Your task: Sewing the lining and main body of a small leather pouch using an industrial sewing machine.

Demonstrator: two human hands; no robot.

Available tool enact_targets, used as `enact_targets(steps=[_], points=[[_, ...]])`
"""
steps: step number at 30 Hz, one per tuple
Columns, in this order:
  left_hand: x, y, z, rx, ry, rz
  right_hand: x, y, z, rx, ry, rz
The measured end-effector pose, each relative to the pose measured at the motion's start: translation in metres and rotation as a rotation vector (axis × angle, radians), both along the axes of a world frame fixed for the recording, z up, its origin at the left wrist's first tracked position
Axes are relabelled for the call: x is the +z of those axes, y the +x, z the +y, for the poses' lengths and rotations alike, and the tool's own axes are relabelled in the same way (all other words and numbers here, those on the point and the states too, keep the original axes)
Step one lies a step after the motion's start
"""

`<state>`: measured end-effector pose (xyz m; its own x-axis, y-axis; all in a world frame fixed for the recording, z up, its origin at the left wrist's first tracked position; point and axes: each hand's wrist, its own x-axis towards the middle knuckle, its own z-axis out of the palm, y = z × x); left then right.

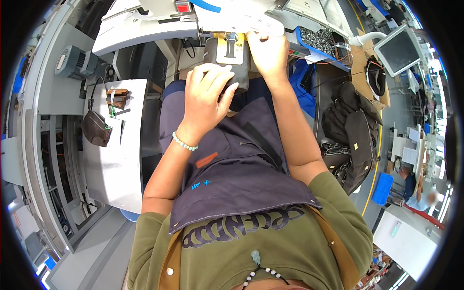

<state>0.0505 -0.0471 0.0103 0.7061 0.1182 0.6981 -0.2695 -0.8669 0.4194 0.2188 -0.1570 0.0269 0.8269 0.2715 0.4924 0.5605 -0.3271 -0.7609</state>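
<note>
My left hand [208, 92] rests with curled fingers gripping the near part of a dark grey piece [211, 50], which sits under a white machine head [237, 17]. A yellow-and-white plate [237, 58] with a dark strap and metal fitting lies on the piece. My right hand [268, 55] is bent beside the piece's right edge, its fingertips closed against the lower edge of the machine head; what they hold is hidden. A grey apron [227, 183] covers my lap below both hands.
Left stands a side table [116, 174] with a dark pouch [96, 128] and brown bundle [117, 98]. Right are a blue tray of metal pieces [314, 42], a monitor [396, 48] and piled dark pieces [348, 135]. A co-worker [418, 191] is at far right.
</note>
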Motion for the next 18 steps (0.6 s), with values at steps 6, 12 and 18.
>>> enact_targets(steps=[6,12,18], points=[[0.011,0.008,0.000,-0.003,-0.025,0.006,-0.034,0.046,0.015,0.087,-0.161,-0.493],[0.021,0.018,-0.010,0.139,0.161,0.028,-0.050,0.071,0.016,0.403,0.204,-0.130],[0.027,0.023,-0.017,0.121,0.154,0.053,-0.019,0.037,-0.002,0.500,0.170,-0.032]])
